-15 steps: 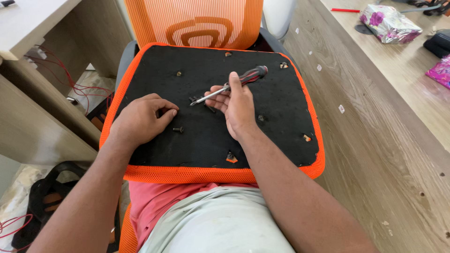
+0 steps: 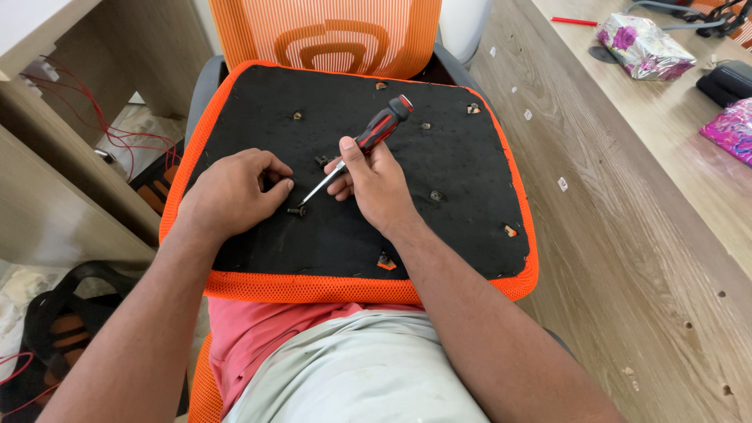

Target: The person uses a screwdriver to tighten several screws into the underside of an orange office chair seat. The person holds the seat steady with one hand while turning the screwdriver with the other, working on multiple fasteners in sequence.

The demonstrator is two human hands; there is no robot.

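Nearest the camera, the person's lap shows a pink shirt hem (image 2: 258,333) and light grey trousers (image 2: 360,376), with both bare forearms reaching forward over them. Resting across the lap is an upturned chair seat (image 2: 470,180), its black fabric underside facing up and edged in orange mesh.

The left hand (image 2: 231,192) lies palm-down on the black fabric, fingers curled loosely, thumb and forefinger tips pinched close at a small dark screw (image 2: 296,211) that sits just beside them; whether they actually grip it cannot be told. The right hand (image 2: 376,180), immediately right of the left, is closed around a screwdriver (image 2: 368,141) with a red and black handle. The handle slants up and away past the knuckles, while the metal shaft runs down and left, its tip meeting the screw between the two hands.

Several more fastener points dot the black surface around and beyond the hands. Past the seat stands an orange mesh chair back (image 2: 329,35). Left of the left arm, red wires (image 2: 102,117) hang under a pale desk. Right of the right arm runs a wooden table (image 2: 627,235), with floral pouches (image 2: 642,47) at its far end.
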